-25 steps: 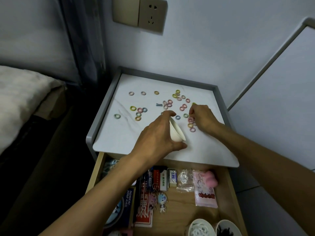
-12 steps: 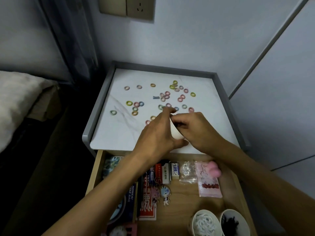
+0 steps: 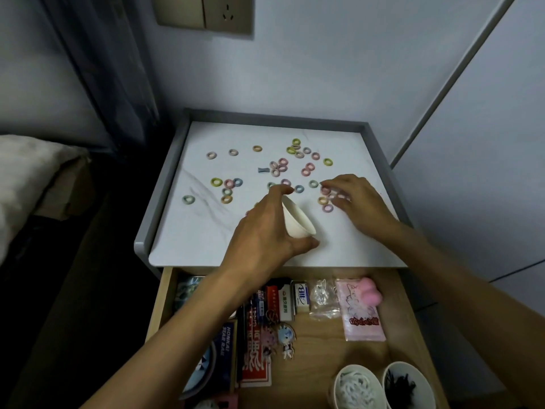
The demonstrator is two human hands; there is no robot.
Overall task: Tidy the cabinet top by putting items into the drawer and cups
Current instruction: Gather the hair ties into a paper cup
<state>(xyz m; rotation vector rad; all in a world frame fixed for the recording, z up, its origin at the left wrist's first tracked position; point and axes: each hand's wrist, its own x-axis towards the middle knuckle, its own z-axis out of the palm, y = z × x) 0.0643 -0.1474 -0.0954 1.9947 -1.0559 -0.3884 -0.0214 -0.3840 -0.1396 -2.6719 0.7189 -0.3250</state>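
Fingers among rings on cabinet top.

You see: cup white, at centre; rings pastel pink, green, blue, orange; cabinet top white, faint grey veining; drawer pale wood; pouch pink, lower right.

There is one wide-angle view, worn on the person's head, facing forward and steeply down. The worktop lies close at mid-frame, with the left hand and right hand reaching up from the bottom edge. The open drawer fills the lower part. The wall and socket plate fill the top, and a bed is at the left edge.
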